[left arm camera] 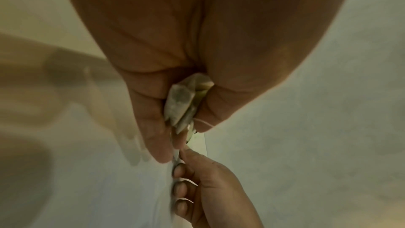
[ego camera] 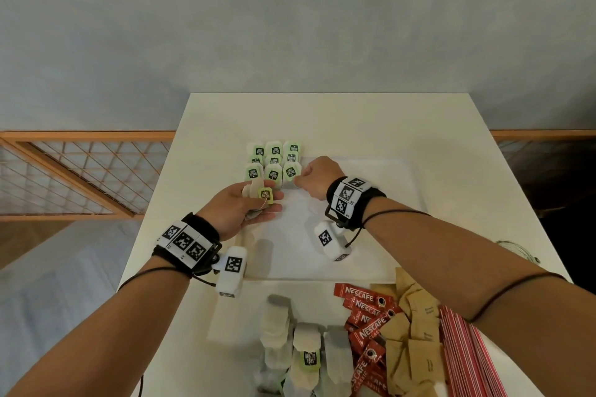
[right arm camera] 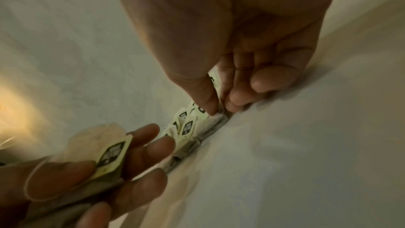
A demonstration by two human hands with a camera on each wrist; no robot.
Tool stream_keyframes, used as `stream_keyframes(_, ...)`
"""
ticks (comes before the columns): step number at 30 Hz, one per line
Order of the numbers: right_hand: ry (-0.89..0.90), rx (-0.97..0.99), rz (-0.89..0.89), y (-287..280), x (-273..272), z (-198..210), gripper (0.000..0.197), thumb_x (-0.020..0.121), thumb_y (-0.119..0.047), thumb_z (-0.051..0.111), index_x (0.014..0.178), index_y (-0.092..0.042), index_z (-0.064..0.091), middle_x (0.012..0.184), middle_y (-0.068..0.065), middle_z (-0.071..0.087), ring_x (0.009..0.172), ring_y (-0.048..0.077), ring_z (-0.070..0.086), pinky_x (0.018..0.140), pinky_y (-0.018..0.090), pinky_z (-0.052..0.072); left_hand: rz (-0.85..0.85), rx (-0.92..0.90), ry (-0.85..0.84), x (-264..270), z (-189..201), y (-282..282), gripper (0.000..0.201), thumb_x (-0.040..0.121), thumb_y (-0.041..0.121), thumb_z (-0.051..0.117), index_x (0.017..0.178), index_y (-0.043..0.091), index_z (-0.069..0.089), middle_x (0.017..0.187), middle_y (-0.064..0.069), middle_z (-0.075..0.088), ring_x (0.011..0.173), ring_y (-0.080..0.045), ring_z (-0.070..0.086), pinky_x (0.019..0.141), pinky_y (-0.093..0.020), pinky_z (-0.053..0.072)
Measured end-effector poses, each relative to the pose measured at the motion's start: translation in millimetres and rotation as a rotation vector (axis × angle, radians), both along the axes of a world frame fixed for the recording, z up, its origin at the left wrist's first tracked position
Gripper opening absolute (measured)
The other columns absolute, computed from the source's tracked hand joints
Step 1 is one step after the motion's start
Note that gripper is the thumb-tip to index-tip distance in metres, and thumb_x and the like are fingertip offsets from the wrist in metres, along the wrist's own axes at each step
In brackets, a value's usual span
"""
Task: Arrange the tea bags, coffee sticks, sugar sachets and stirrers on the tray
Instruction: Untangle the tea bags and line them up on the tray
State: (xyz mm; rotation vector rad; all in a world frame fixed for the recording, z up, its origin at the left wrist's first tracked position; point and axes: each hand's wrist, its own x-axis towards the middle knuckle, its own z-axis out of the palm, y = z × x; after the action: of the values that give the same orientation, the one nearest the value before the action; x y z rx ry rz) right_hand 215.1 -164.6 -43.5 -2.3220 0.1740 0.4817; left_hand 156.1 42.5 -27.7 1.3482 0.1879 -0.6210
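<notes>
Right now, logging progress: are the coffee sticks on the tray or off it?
Off. The coffee sticks lie heaped on the table, nearer than the tray.

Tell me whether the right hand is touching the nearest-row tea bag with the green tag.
Touching. The right wrist view shows the right hand pinching the tea bag's top edge between thumb and fingertips.

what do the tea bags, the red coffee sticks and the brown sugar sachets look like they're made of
Tea bags: thin, matte filter paper, faintly see-through, with glossy-looking green card tags.
Coffee sticks: probably printed plastic or foil film; a slight sheen shows on the red.
Sugar sachets: brown kraft-like paper, matte and creased.
</notes>
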Motion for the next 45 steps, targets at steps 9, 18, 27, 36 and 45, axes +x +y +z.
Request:
stream_keyframes(9,-0.155,0.222,0.167,-2,-30,19,0.017,0.091,-0.036,0.068,0.101,-0.023,0.071,0.081,-0.002,0.062,0.062,0.012,0.055,0.066,0.031,0.047,-0.126,0.012,-0.059,-5,7,-1,0.041,0.096,-0.002,0.058,0.132,0.017,0.057,0.124,-0.015,0.070,0.111,-0.033,0.069,0.086,-0.033,0.059)
stream_keyframes(18,-0.144,0.299,0.318,-7,-49,28,0.013,0.093,-0.023,0.071,0.101,-0.014,0.077,0.084,0.002,0.065,0.049,-0.002,0.050,0.059,0.018,0.045,-0.246,-0.035,-0.064,-9,13,-11,0.057,0.082,0.004,0.062,0.138,0.017,0.054,0.133,-0.014,0.065,0.118,-0.035,0.065,0.094,-0.038,0.057)
stream_keyframes(27,-0.155,0.335,0.335,-14,-47,30,0.035,0.094,-0.019,0.071,0.129,-0.018,0.067,0.090,0.002,0.068,0.068,0.002,0.056,0.069,0.017,0.043,-0.320,0.055,-0.135,-13,19,-8,0.050,0.091,0.006,0.060,0.137,0.023,0.054,0.124,-0.017,0.069,0.107,-0.033,0.070,0.080,-0.031,0.058)
stream_keyframes(36,-0.158,0.228,0.394,-12,-51,36,0.017,0.097,-0.025,0.066,0.098,-0.010,0.075,0.085,0.012,0.066,0.054,0.007,0.051,0.061,0.023,0.045,-0.221,0.175,-0.095,-12,29,-2,0.043,0.084,0.002,0.053,0.122,0.015,0.068,0.114,-0.015,0.074,0.108,-0.031,0.071,0.083,-0.035,0.056)
stream_keyframes(45,-0.172,0.261,0.369,0,-51,28,0.018,0.094,-0.027,0.071,0.097,-0.011,0.076,0.079,0.006,0.070,0.060,0.010,0.053,0.062,0.029,0.046,-0.178,0.462,-0.387,-17,22,-1,0.010,0.095,0.016,0.068,0.086,0.017,0.071,0.071,0.005,0.069,0.065,-0.006,0.060,0.062,-0.029,0.051)
